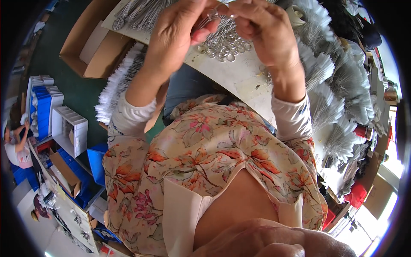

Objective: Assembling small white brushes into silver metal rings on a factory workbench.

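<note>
Pinching one small metal ring piece (214,15) between both hands at top of view: left hand (173,40) curls fingers round it from the left, right hand (261,32) closes thumb & fingertips on it from the right, hands pressed close together above the white work board (239,77). Exact grip pts partly hidden by fingers. Directly below hands lies a loose heap of like ring-ended wire parts (224,45) on the board, i.e. unhandled stock appears to remain. Rows of white bristle brushes (334,98) fan out along right side & a 2nd row (117,85) at left edge, prob. finished units, qty large. Cardboard box (92,40) at upper left, open. Judgement: work is mid-batch; one piece in hand, heap left to process; cannot tell how much of total is done.
</note>
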A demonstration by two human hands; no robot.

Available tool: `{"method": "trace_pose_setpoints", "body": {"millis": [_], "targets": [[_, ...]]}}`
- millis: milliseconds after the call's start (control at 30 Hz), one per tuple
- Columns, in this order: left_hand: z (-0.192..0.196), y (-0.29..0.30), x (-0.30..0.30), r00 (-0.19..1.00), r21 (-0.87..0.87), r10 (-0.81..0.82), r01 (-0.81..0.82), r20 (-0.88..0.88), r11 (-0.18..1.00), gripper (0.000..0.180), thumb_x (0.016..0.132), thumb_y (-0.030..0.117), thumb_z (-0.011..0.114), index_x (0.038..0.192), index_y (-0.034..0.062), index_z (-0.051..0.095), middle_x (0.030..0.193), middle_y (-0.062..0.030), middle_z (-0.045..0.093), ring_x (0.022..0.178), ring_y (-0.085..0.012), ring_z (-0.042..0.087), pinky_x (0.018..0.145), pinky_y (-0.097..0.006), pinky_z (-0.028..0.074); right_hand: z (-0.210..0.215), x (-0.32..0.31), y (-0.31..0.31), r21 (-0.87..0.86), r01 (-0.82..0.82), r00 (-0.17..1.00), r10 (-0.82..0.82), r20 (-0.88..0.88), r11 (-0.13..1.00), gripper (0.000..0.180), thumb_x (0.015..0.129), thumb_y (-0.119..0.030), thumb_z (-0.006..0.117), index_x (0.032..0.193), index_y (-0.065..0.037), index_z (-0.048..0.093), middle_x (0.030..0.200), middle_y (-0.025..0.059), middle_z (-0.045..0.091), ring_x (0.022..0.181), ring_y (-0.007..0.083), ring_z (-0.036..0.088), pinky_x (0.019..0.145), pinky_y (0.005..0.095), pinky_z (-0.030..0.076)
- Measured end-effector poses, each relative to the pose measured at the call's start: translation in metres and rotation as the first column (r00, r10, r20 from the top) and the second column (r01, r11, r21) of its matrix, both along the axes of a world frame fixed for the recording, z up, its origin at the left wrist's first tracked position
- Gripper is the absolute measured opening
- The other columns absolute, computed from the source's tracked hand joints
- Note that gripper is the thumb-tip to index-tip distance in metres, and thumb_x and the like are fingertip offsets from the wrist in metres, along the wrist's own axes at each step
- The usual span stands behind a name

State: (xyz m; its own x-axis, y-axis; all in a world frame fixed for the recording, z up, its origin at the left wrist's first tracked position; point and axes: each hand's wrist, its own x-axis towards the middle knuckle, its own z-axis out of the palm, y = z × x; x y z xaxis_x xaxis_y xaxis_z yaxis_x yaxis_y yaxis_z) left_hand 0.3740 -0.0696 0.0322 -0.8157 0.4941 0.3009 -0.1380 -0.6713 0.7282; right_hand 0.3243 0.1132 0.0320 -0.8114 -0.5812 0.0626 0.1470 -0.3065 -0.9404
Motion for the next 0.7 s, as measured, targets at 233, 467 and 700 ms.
{"method": "trace_pose_setpoints", "body": {"millis": [233,467,700], "targets": [[-0.055,-0.084,0.026,0.730,-0.725,-0.034,-0.670,-0.682,0.160,0.017,0.080,0.010,0.062,0.096,0.0040,0.063,0.079,-0.0071,0.060,0.070,-0.0172,0.056,0.062,-0.026,0.045,-0.055,0.013,-0.011,0.306,-0.335,0.942,0.326,0.081,0.891,0.022,0.085,-0.018,0.057,0.091,0.003,0.062,0.064,0.0012,0.052,0.054,0.0083,0.049,0.049,0.0208,0.039],[-0.291,-0.170,0.039,0.823,-0.805,-0.391,-0.529,-0.411,-0.268,0.016,0.079,0.021,0.056,0.089,0.0120,0.065,0.076,-0.0114,0.060,0.075,-0.0303,0.058,0.067,-0.040,0.046,-0.135,0.045,0.012,0.458,-0.252,0.950,0.129,0.284,0.852,0.017,0.086,-0.014,0.057,0.089,0.002,0.061,0.065,-0.0006,0.053,0.054,0.0053,0.047,0.048,0.0193,0.035],[-0.360,-0.202,-0.047,0.817,-0.705,-0.365,-0.573,-0.447,-0.418,0.031,0.076,0.035,0.059,0.104,0.0214,0.063,0.106,-0.0064,0.061,0.105,-0.0257,0.052,0.091,-0.044,0.037,-0.138,0.043,0.018,0.549,-0.188,0.940,-0.012,0.340,0.814,0.017,0.084,-0.013,0.058,0.089,0.003,0.060,0.062,0.0004,0.053,0.054,0.0069,0.047,0.051,0.0205,0.036]]}}
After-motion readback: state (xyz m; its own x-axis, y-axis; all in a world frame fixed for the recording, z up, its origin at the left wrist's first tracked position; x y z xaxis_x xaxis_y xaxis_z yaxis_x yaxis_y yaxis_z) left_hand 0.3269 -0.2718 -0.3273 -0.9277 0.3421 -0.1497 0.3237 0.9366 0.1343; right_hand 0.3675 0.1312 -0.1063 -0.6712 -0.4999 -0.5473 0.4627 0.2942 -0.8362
